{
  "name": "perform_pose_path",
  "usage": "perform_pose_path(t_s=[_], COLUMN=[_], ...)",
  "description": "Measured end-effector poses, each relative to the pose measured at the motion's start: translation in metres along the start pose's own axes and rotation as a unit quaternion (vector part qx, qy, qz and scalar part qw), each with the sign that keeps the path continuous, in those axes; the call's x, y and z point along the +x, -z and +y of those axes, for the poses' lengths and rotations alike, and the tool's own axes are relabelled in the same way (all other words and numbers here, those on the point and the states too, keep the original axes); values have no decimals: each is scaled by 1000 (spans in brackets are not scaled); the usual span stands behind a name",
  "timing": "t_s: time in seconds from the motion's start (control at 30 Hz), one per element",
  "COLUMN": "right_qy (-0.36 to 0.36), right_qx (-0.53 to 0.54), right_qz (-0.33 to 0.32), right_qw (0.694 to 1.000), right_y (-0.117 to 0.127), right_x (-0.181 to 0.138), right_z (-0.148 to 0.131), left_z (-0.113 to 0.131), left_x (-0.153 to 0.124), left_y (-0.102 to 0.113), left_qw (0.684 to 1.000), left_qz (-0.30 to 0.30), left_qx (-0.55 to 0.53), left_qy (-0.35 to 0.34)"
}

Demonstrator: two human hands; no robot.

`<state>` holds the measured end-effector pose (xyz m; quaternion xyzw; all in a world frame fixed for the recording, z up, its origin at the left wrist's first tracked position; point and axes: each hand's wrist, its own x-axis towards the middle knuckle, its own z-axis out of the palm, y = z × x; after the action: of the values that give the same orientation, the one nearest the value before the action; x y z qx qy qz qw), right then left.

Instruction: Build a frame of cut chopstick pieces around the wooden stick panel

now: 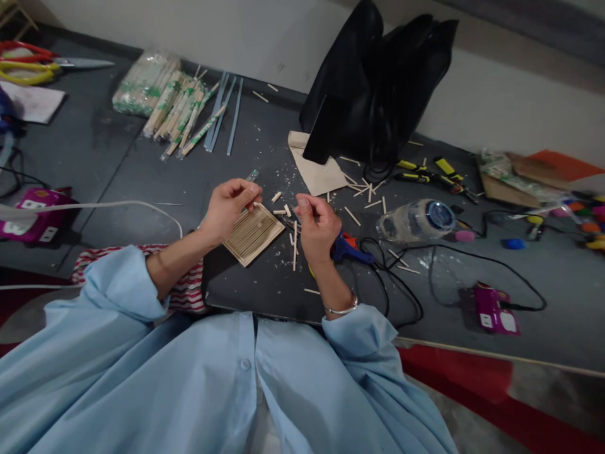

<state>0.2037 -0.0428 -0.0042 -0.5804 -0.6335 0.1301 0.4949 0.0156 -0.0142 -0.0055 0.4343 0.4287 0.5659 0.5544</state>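
The left hand has thumb and fingertips pinched together over the far left edge of a stick panel; whether something small sits between them cannot be told. The right hand, apart from the panel to its right, is curled with thumb against forefinger, and its grip contents cannot be told either.

The panel lies on the table between the forearms. Its border is in place and close-set rows of sticks fill it, so it looks nearly complete, though whether every piece is fixed is unclear.

Short stick pieces lie loose off its far right side, not attached to it. Just right of the right hand is a glue gun. Wrapped chopsticks, far left, appear unused.
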Motion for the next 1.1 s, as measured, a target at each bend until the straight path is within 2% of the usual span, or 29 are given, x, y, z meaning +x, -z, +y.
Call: perform_pose_path(t_s=[0.17,0.3,0.47,0.53,0.63,0.7,0.77,0.87,0.97,1.1], right_qy=[26,68,79,82,98,117,130,121,85,61], right_qx=[-51,-144,-210,-213,-182,-149,-120,-103,-90,-18], right_qz=[-27,-103,-180,-188,-152,-120,-108,-108,-92,-97], right_qw=[998,982,958,955,967,975,978,981,988,993], right_y=[-3,-8,-14,-14,-12,-10,-8,-7,-6,-4], right_x=[1,3,2,2,1,-1,-3,-5,-4,-2], right_z=[5,16,23,22,14,5,-3,-10,-8,-6], left_z=[1,-2,-11,-12,-5,5,16,27,27,19], left_x=[-2,-1,-2,-2,-3,-4,-7,-15,-23,-27], left_y=[-1,0,3,3,1,-3,-8,-16,-21,-20], left_qw=[999,999,998,999,999,995,983,964,945,932], left_qz=[-2,-13,-53,-40,-34,-62,-118,-204,-264,-297], left_qx=[35,30,21,27,8,-37,-75,-84,-103,-120], left_qy=[-39,-41,-13,-4,34,75,119,146,164,168])
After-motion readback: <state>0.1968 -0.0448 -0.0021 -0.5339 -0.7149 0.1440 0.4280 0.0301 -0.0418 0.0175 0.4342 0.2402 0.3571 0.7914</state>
